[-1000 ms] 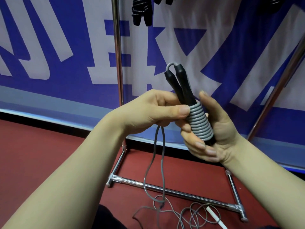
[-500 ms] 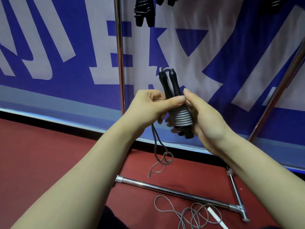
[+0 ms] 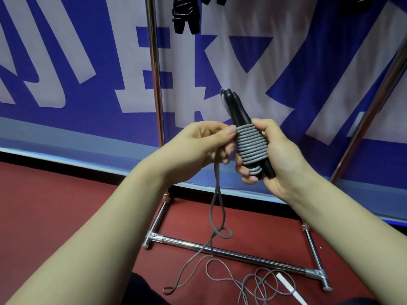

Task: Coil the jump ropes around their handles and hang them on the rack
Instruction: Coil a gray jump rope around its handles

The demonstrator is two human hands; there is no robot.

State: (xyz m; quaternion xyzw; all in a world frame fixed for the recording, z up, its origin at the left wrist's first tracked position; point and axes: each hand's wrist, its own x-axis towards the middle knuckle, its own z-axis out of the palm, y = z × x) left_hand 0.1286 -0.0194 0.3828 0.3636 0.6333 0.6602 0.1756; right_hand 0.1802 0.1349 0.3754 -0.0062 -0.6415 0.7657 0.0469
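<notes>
While a blue-and-white banner point(image 3: 66, 62) fills the wall beyond the fingers point(image 3: 243, 170), red floor point(image 3: 55, 216) lies below them, bearing the chrome rack point(image 3: 231, 253). Fingers of the right hand point(image 3: 284, 159) curl round black handles point(image 3: 236, 115) wound with grey rope point(image 3: 250, 144); those of the left hand point(image 3: 198, 146), just beside, pinch its loose length, which hangs floorward.

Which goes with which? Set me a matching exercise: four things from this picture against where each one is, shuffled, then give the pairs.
Things:
1. black handles
2. grey coil
3. loose rope
4. black ropes

Places:
A. pinched in the left hand, hanging down
B. hanging up top, by the rack pole
C. gripped in the right hand, tips sticking up
D. wound round the black handles

Pairs: 1-C, 2-D, 3-A, 4-B.
</notes>
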